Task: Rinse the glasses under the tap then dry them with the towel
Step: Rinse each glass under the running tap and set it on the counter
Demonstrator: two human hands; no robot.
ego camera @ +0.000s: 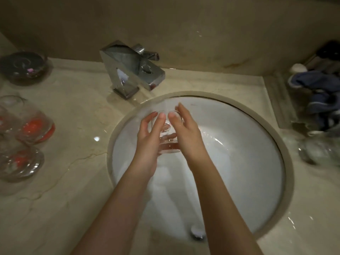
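A clear glass [168, 134] is held over the white sink [239, 162], between both hands. My left hand [150, 137] grips its left side and my right hand [185, 133] covers its right side, fingers along the rim. The chrome tap [131, 69] stands behind the sink on the left; I cannot tell whether water runs. Several glasses with orange bases [35, 127] wait on the counter at the left. A dark blue towel [320, 96] lies crumpled at the far right.
A dark glass bowl [24, 66] sits at the back left. More clear glassware [320, 150] stands on the right counter below the towel. The beige marble counter [73, 190] is wet. The drain [197, 233] is at the sink's near side.
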